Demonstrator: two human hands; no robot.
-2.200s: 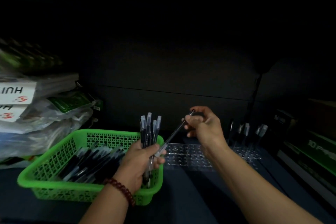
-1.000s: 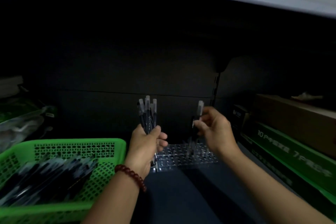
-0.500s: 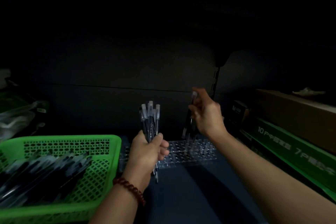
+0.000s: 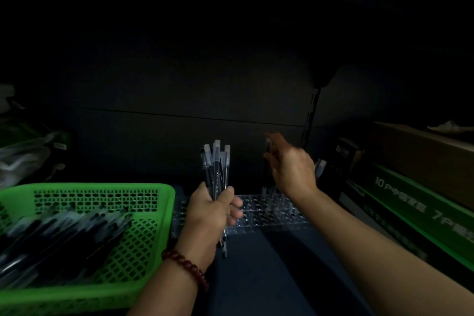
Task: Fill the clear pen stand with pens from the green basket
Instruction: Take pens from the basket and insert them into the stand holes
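Note:
My left hand grips a bundle of pens upright, their clear caps pointing up, just in front of the clear pen stand. The stand is a low plate full of holes on the dark shelf. My right hand hovers over the stand's back right part, fingers pinched on one dark pen held upright with its lower end at the holes. A few pens stand at the stand's far right. The green basket at the left holds several dark pens lying flat.
Green and brown cartons are stacked along the right. Plastic-wrapped packs lie at the far left behind the basket. A dark back wall closes the shelf, with a metal upright behind the stand.
My right hand has carried one pen from the left hand's bundle to the back right of the stand and lowered it upright. The view has shifted right; the left hand keeps its bundle.

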